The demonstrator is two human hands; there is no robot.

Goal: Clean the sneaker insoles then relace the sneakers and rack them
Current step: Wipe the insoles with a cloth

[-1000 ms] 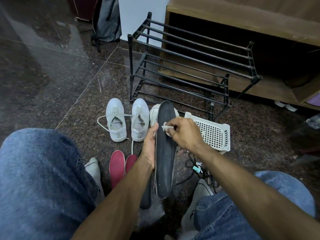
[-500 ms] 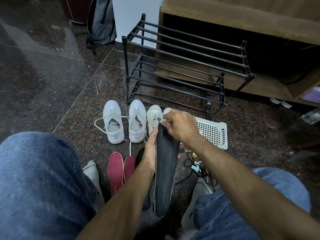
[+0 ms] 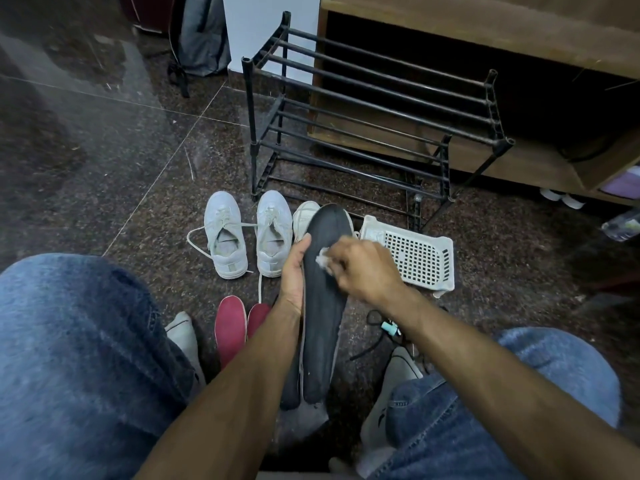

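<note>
A long dark insole (image 3: 323,306) stands nearly upright between my knees. My left hand (image 3: 294,271) grips its left edge, thumb on the front. My right hand (image 3: 367,268) pinches a small white wipe (image 3: 323,261) and presses it on the insole's upper part. Behind it, two white sneakers (image 3: 225,244) (image 3: 273,233) sit side by side on the floor with loose laces, and a third white sneaker (image 3: 304,216) peeks out beside the insole's tip. Two red insoles (image 3: 230,329) lie on the floor below the sneakers. The black shoe rack (image 3: 363,133) stands behind.
A white perforated basket (image 3: 419,258) lies right of my right hand. Black laces and a small teal item (image 3: 389,329) lie on the floor under my right forearm. A wooden cabinet (image 3: 485,36) stands behind the rack, a grey backpack (image 3: 204,36) at the far left.
My right hand with the wipe has come back down from the insole's tip to its upper part. The insole is raised again, its tip showing above my hand.
</note>
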